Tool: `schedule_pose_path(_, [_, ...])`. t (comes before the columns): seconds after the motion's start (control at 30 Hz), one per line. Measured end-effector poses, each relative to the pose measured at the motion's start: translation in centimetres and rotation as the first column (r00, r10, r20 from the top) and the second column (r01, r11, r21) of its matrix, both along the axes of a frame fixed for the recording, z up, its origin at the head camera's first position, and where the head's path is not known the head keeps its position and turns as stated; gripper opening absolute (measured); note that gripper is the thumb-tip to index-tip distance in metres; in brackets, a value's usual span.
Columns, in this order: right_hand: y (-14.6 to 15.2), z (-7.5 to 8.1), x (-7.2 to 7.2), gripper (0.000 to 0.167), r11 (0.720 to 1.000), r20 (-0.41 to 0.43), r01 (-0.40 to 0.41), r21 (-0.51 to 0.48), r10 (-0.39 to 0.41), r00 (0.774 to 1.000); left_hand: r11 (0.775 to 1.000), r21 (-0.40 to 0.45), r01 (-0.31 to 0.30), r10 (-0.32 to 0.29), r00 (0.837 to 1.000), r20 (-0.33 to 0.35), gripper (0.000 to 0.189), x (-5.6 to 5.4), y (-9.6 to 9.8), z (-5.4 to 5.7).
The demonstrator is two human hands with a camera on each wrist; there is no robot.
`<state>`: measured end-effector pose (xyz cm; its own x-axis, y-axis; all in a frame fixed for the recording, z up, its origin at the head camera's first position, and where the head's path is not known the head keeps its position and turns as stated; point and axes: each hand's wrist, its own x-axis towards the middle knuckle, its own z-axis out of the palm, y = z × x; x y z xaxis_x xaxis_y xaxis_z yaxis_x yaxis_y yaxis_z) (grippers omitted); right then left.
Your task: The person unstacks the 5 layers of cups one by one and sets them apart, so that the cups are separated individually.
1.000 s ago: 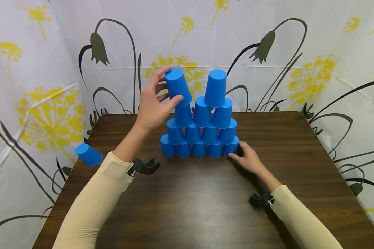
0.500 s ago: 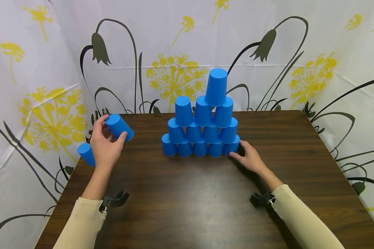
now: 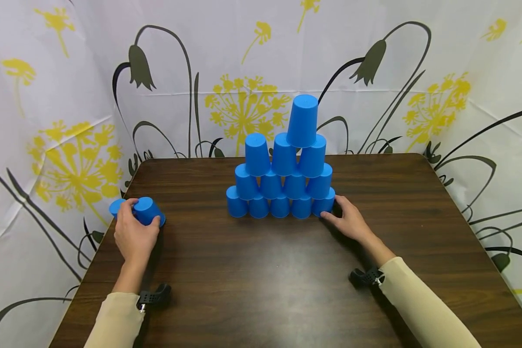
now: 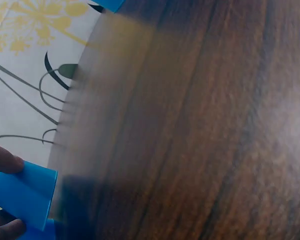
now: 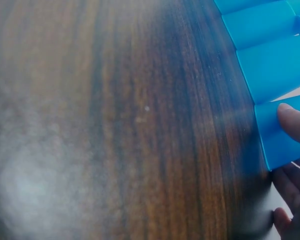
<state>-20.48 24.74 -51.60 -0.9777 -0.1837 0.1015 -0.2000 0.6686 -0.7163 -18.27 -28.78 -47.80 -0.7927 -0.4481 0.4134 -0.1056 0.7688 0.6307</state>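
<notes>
The left sleeve [image 3: 114,321] and right sleeve [image 3: 426,302] are pale cream, plain and long, and the left hand [image 3: 135,237] and right hand [image 3: 350,222] are bare. A curved black strap [image 3: 155,295] with small holes juts from each cuff, beside a silvery bit, perhaps a buckle, too small to make out.

13 stacked cups [image 3: 270,186] stand right of 2 other cups [image 3: 147,210].

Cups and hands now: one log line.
left hand: grips blue cup near another cup | right hand: holds bottom-row right-end cup | pyramid: rows five, four, three, one
</notes>
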Motion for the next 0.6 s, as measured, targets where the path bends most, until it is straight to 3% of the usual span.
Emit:
schedule_pose_path(0.3, [0.17, -0.23, 0.05, 0.066, 1.0, -0.002, 0.006, -0.001, -0.006, 1.0, 1.0, 0.002, -0.03, 0.03, 0.999, 0.016, 0.066, 0.12, 0.0, -0.43])
schedule_pose_path(0.6, [0.06, -0.19, -0.08, 0.065, 1.0, -0.005, 0.007, 0.006, -0.007, 1.0, 0.993, -0.066, -0.095, 0.094, 0.996, -0.007, 0.057, 0.18, -0.23, -0.46])
